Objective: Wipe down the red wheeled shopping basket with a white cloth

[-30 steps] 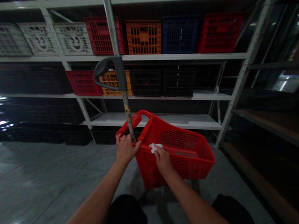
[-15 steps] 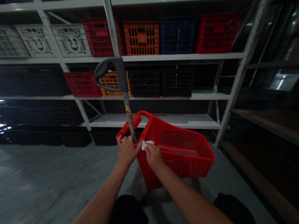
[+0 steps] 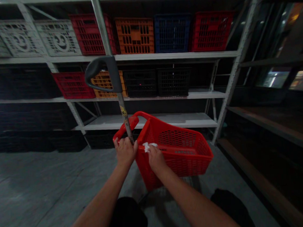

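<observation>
A red plastic shopping basket [image 3: 185, 159] stands on the floor in front of me, with a metal pull pole [image 3: 123, 117] rising from its near left corner to a grey grip [image 3: 99, 67]. My left hand [image 3: 124, 152] is closed on the basket's near corner at the foot of the pole. My right hand [image 3: 156, 158] rests on the basket's near rim, fingers pinched on a small white cloth [image 3: 147, 147]. The two hands are almost touching.
White metal shelving [image 3: 163, 56] runs across the back with red, orange, blue, white and black crates. More dark shelves [image 3: 275, 119] stand to the right. Grey glossy floor [image 3: 43, 188] spreads out to the left. My dark knees show at the bottom.
My right hand with the white cloth slid left along the rim towards the pole. The view shifted slightly right; the left hand stayed on the corner.
</observation>
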Action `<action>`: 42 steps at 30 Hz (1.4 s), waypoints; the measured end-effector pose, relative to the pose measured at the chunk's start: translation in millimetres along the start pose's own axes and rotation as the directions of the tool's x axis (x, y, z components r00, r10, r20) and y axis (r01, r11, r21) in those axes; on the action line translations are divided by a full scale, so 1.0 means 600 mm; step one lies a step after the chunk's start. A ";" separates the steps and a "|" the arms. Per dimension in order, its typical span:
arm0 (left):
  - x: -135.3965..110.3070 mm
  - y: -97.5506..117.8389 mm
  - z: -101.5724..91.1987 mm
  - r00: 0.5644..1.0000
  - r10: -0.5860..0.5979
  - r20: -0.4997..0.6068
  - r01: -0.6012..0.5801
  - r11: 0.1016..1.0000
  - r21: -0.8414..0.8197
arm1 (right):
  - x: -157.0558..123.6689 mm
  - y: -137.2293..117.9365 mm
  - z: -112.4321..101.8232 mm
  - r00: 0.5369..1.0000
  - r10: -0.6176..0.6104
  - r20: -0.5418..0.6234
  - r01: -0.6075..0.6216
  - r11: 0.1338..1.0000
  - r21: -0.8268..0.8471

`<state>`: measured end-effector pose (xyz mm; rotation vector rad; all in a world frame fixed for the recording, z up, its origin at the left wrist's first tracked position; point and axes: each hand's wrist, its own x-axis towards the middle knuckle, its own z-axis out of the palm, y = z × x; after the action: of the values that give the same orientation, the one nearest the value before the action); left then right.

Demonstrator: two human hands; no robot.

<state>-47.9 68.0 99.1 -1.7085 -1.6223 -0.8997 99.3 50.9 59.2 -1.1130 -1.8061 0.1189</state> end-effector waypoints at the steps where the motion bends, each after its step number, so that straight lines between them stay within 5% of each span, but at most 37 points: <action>1: 0.001 0.000 0.001 1.000 0.002 -0.002 -0.002 1.000 -0.002 | 0.010 -0.014 0.010 1.000 -0.029 0.005 0.029 1.000 0.011; 3: 0.002 -0.002 0.004 1.000 0.010 -0.007 -0.010 1.000 0.002 | 0.018 -0.024 0.019 0.998 -0.056 0.012 0.055 0.998 0.015; 6: 0.002 -0.006 0.008 0.999 0.036 -0.008 -0.036 0.999 0.028 | -0.007 0.015 -0.001 1.000 -0.022 0.007 0.022 0.999 -0.033; 13: 0.004 -0.005 0.021 1.000 0.009 -0.008 -0.008 1.000 0.019 | -0.131 0.219 -0.156 0.986 0.080 -0.148 -0.116 0.962 -0.247; 16: 0.008 -0.004 0.024 1.000 -0.006 0.021 0.006 1.000 -0.004 | -0.157 0.264 -0.205 0.954 0.174 -0.243 -0.244 0.924 -0.295; 19: 0.011 -0.002 0.027 0.999 -0.029 0.036 0.030 0.999 -0.035 | -0.147 0.249 -0.193 0.934 0.227 -0.274 -0.301 0.915 -0.269; 24: 0.012 -0.002 0.027 0.999 -0.032 0.023 0.032 0.999 0.011 | -0.087 0.144 -0.088 0.979 0.125 -0.159 -0.148 0.978 -0.146; 27: 0.011 -0.006 0.025 1.000 -0.005 0.016 0.004 0.999 0.041 | -0.076 0.120 -0.061 0.990 0.091 -0.110 -0.104 0.987 -0.119; 32: 0.015 -0.020 0.028 0.999 0.028 0.024 -0.030 0.997 0.074 | -0.133 0.209 -0.138 0.984 0.075 -0.160 -0.108 0.972 -0.207; 36: 0.021 -0.025 0.033 0.999 0.024 0.020 -0.026 0.996 0.089 | -0.188 0.284 -0.223 0.950 0.183 -0.254 -0.258 0.918 -0.301; 42: 0.024 -0.023 0.033 0.999 0.031 0.028 -0.034 0.996 0.088 | -0.181 0.268 -0.239 0.951 0.177 -0.253 -0.259 0.903 -0.343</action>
<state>-59.9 93.0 98.8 -1.6878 -1.6224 -0.7810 322.9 11.2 -22.8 -1.5374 -1.5373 -0.2176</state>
